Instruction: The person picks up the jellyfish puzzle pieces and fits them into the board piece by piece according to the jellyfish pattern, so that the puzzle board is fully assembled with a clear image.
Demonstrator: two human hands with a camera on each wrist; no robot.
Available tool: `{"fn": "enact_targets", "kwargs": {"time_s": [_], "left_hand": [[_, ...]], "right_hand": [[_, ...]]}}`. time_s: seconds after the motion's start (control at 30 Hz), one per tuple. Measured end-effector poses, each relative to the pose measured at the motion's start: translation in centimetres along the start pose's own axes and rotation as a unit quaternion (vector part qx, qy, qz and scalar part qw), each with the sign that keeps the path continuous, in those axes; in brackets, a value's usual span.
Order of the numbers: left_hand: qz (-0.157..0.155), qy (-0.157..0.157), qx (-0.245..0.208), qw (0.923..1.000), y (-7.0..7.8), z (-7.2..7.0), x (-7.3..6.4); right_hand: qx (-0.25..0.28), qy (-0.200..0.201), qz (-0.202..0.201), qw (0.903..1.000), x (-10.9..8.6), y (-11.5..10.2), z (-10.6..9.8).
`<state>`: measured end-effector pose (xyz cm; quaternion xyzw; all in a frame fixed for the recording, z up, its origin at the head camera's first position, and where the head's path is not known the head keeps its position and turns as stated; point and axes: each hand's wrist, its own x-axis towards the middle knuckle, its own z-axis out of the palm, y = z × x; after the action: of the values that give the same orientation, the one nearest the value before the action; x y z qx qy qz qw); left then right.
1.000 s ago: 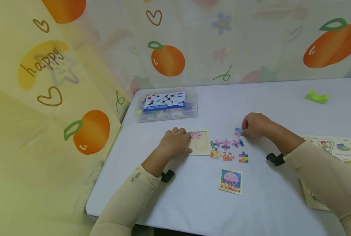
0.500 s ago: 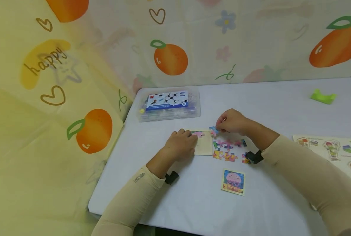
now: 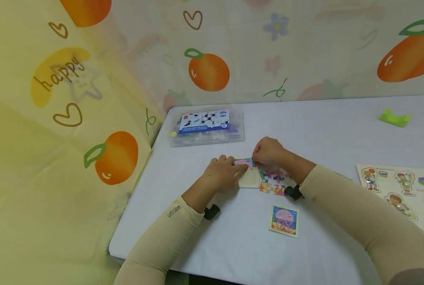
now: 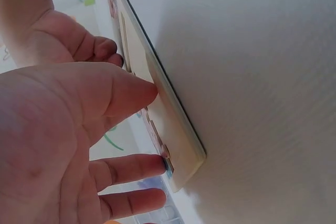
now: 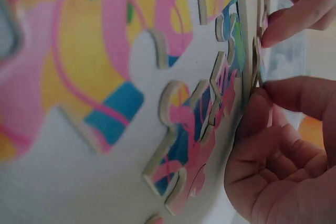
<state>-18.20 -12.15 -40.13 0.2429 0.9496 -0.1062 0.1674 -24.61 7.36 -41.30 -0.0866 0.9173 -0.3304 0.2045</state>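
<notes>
A shallow wooden puzzle tray (image 3: 249, 182) lies on the white table, with jigsaw pieces along its far edge. My left hand (image 3: 220, 173) rests over the tray's left side. Its index finger stretches to the pieces, and in the left wrist view the thumb (image 4: 134, 92) lies over the tray. At the tray's far right corner my right hand (image 3: 270, 152) pinches a puzzle piece (image 5: 257, 61) between thumb and index finger, partly hidden by the fingers. Several loose puzzle pieces (image 3: 265, 187) lie right of the tray, partly under my right wrist. A jellyfish picture card (image 3: 284, 221) lies nearer.
A clear plastic case (image 3: 208, 134) with a molecule-model label stands at the back left. A board with cartoon figures (image 3: 404, 194) lies at the right, partly behind my right sleeve. A bright green piece (image 3: 395, 118) sits at the far right.
My right hand has carried the puzzle piece leftward from beside the loose pieces to the tray's far right corner. My left index finger has stretched out over the pieces in the tray.
</notes>
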Motion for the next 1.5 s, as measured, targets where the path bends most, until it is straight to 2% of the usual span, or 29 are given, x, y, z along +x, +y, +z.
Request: {"fn": "enact_targets", "kwargs": {"time_s": [0.23,0.4,0.57,0.67,0.77,0.93,1.07,1.17,1.37,1.5], "left_hand": [[-0.004,0.0,-0.009,1.0,-0.1,0.0,0.0],[-0.008,-0.003,-0.017,0.9998,-0.2,0.0,0.1],[-0.012,0.002,-0.048,0.9988,-0.8,0.4,0.4],[-0.013,0.009,-0.079,0.9967,-1.8,0.6,0.6],[-0.015,0.01,-0.108,0.994,-3.2,0.8,0.4],[0.004,0.001,-0.137,0.9906,-4.6,1.1,0.0],[0.021,-0.001,-0.147,0.9889,-4.6,1.3,-0.1],[0.029,0.006,-0.148,0.9886,-4.4,1.3,-0.2],[0.029,0.02,-0.136,0.9901,-4.0,1.1,-0.2],[0.025,0.024,-0.146,0.9887,-4.0,1.0,-0.1]], "right_hand": [[-0.062,0.016,0.003,0.998,0.1,-0.3,0.1],[-0.091,0.008,-0.009,0.9958,-0.2,-0.2,-0.3],[-0.132,-0.031,-0.016,0.9907,-2.2,0.0,-1.2],[-0.153,-0.064,-0.011,0.9862,-3.6,0.4,-1.5],[-0.16,-0.072,-0.018,0.9844,-4.5,0.9,-1.2],[-0.138,-0.05,-0.042,0.9883,-5.1,1.8,-0.6],[-0.106,-0.037,-0.051,0.9923,-5.2,2.5,-0.5],[-0.061,-0.036,-0.052,0.9961,-5.2,2.6,-0.8],[0.052,-0.049,-0.025,0.9971,-4.3,1.3,-0.8],[0.072,-0.052,-0.036,0.9954,-3.2,-0.1,0.7]]}}
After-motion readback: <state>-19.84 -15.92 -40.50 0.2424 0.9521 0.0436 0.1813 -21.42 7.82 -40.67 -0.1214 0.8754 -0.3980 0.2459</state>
